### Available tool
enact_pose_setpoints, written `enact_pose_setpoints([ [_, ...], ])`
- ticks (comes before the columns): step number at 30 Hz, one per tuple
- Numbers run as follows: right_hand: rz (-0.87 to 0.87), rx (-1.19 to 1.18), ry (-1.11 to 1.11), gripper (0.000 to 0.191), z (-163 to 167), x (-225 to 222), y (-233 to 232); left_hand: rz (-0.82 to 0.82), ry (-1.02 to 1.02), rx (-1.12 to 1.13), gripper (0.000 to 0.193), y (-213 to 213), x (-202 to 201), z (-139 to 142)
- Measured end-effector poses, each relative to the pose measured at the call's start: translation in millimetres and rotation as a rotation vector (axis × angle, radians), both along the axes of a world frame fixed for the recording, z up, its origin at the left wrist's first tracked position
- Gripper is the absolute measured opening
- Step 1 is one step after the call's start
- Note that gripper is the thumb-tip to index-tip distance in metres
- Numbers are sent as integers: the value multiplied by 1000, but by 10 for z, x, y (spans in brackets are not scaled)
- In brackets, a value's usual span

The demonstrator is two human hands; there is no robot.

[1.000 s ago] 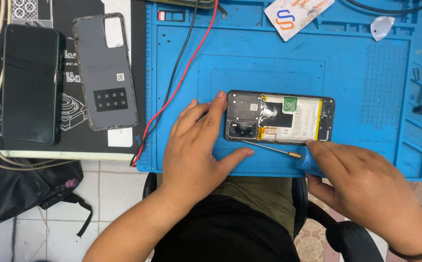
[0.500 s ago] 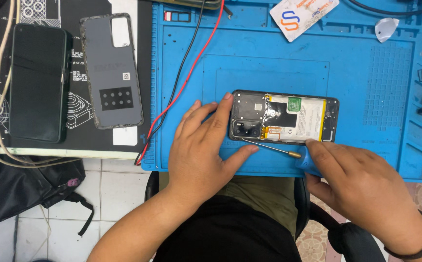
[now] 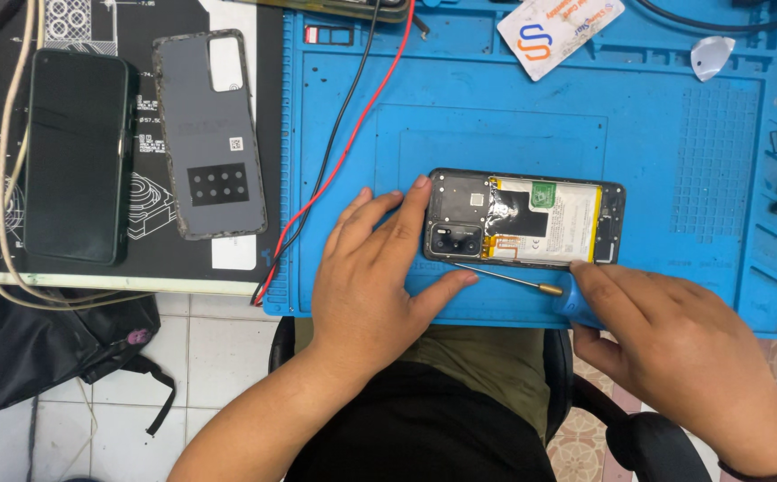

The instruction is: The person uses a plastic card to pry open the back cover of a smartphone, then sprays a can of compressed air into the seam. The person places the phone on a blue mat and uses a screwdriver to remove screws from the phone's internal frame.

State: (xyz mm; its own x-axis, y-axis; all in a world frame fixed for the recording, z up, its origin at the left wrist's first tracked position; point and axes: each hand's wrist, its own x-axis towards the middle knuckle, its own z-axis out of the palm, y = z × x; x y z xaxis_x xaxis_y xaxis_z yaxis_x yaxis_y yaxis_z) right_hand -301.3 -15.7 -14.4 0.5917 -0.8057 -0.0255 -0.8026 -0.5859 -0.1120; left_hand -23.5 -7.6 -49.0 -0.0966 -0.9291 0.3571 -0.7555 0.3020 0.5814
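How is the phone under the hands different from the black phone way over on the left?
The opened phone has its back off, showing its battery and inner parts; the black phone is closed, dark and glossy. The opened phone lies sideways on the blue mat; the black phone lies lengthwise on a black mat. The left hand touches the opened phone; nothing touches the black one. Both lie flat.

Blue repair mat bearing opened phone, screwdriver, card, red and black wires

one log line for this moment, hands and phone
left hand: steadies opened phone | right hand: holds blue screwdriver | surface: blue mat
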Motion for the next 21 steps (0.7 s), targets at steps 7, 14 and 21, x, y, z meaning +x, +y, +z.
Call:
enact_pose_setpoints([
  [7, 5, -12, -26, 59, -7, 13, -3, 1, 21, -22, 88, 5, 4, -9],
  [14, 14, -6, -15, 62, -38, 61, 10, 5, 11, -20, 89, 1, -9, 6],
  [21, 28, 3, -78, 58, 4, 57, -14, 8, 13, -27, 90, 5, -2, 17],
])
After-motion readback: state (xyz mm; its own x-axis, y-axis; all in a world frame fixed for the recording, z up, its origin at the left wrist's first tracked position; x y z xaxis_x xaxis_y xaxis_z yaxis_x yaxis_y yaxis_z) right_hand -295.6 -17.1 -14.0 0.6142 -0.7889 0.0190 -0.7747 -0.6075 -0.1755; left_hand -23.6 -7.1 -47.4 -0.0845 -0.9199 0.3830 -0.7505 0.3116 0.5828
